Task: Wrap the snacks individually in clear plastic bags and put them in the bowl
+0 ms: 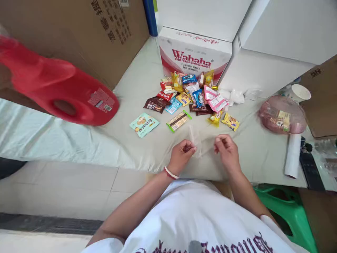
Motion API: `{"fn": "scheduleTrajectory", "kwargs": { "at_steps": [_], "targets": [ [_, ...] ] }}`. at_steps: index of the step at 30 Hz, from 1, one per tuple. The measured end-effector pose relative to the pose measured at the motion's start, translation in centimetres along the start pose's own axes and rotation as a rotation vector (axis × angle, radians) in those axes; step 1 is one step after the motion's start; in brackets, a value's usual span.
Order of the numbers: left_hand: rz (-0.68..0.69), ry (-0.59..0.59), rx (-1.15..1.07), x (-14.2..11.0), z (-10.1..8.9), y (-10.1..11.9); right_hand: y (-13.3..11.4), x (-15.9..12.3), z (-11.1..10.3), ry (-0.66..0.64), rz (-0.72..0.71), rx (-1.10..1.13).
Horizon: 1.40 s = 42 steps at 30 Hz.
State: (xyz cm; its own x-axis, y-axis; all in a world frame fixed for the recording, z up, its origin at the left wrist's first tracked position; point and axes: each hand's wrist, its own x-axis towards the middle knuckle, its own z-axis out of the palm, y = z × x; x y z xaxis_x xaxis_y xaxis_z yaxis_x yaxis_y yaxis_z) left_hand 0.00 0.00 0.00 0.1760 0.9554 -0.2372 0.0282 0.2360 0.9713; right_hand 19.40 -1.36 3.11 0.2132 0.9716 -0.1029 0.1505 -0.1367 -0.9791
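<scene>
- The left hand (183,154) pinches a clear plastic bag (195,140) near the front edge of the bench (119,142).
- The right hand (226,153), nearby, is half curled; I cannot tell if it holds something.

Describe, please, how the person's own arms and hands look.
The left hand has a red-and-white bracelet at its wrist; the right hand shows none. Both are ungloved. The white T-shirt, with purple lettering, has short sleeves.

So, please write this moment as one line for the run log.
left hand: pinches thin clear plastic; right hand: curled, apart from plastic; snack packets: heaped before Wahaha box; teal packet: flat, left of heap
</scene>
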Motion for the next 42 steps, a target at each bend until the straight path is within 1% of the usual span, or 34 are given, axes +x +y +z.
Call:
{"fn": "scheduleTrajectory", "kwargs": {
  "at_steps": [1, 3, 5, 7, 9, 11, 13, 16, 18, 20, 22, 25, 27, 29, 31, 32, 33, 35, 37, 39, 42],
  "targets": [
    [0.053, 0.009, 0.077, -0.2, 0.2, 0.0, 0.2, -0.1, 0.9, -0.078, 0.0, -0.026],
    [0.123, 0.011, 0.173, -0.5, 0.5, -0.1, 0.5, -0.1, 2.6, -0.194, 0.006, -0.052],
    [0.149, -0.003, 0.196, -0.7, 0.5, -0.2, 0.8, 0.0, 3.7, -0.256, 0.015, -0.041],
    [0.111, -0.034, 0.131, -0.9, 0.2, -0.5, 1.0, 0.3, 4.1, -0.272, 0.043, 0.006],
    [0.037, -0.052, 0.039, -1.0, -0.2, -0.8, 1.1, 0.6, 4.0, -0.255, 0.091, 0.057],
    [-0.012, -0.034, -0.01, -1.1, -0.7, -1.2, 1.1, 0.8, 3.7, -0.232, 0.141, 0.101],
    [-0.033, 0.026, -0.039, -1.0, -1.2, -1.6, 1.1, 1.0, 3.2, -0.218, 0.183, 0.143],
    [-0.057, 0.185, -0.118, -0.7, -1.7, -1.9, 1.0, 1.1, 1.7, -0.186, 0.241, 0.208],
    [-0.079, 0.271, -0.209, -0.5, -2.0, -1.8, 1.0, 1.2, 0.1, -0.149, 0.283, 0.26],
    [-0.089, 0.297, -0.304, -0.3, -2.3, -1.5, 1.1, 1.3, -1.7, -0.12, 0.32, 0.292],
    [-0.09, 0.281, -0.356, -0.3, -2.6, -1.0, 1.5, 1.5, -3.6, -0.1, 0.328, 0.266],
    [-0.089, 0.228, -0.331, -0.4, -3.0, -0.3, 2.1, 2.0, -5.7, -0.045, 0.258, 0.082],
    [-0.088, 0.141, -0.256, -0.6, -3.4, 0.4, 2.1, 2.5, -6.5, 0.006, 0.167, -0.063],
    [-0.087, -0.001, -0.147, -0.8, -4.1, 1.1, 1.6, 3.0, -6.9, 0.021, 0.099, -0.082],
    [-0.056, -0.147, -0.017, -0.9, -5.0, 2.0, 0.4, 3.4, -7.4, -0.041, 0.12, 0.003],
    [-0.014, -0.193, 0.05, -0.9, -5.5, 2.4, -0.3, 3.5, -7.7, -0.105, 0.162, 0.043],
    [0.043, -0.212, 0.113, -0.9, -6.0, 2.8, -1.1, 3.6, -8.0, -0.181, 0.212, 0.06],
    [0.165, -0.177, 0.196, -0.7, -7.0, 3.4, -2.4, 3.7, -8.9, -0.331, 0.297, 0.042],
    [0.247, -0.091, 0.194, -0.5, -7.9, 3.7, -3.2, 3.7, -9.6, -0.413, 0.341, 0.041],
    [0.285, -0.006, 0.155, -0.2, -8.5, 3.6, -3.4, 3.8, -9.9, -0.412, 0.367, 0.08],
    [0.318, 0.088, 0.13, 0.1, -9.1, 3.3, -2.4, 4.1, -9.6, -0.349, 0.413, 0.124]
  ]
}}
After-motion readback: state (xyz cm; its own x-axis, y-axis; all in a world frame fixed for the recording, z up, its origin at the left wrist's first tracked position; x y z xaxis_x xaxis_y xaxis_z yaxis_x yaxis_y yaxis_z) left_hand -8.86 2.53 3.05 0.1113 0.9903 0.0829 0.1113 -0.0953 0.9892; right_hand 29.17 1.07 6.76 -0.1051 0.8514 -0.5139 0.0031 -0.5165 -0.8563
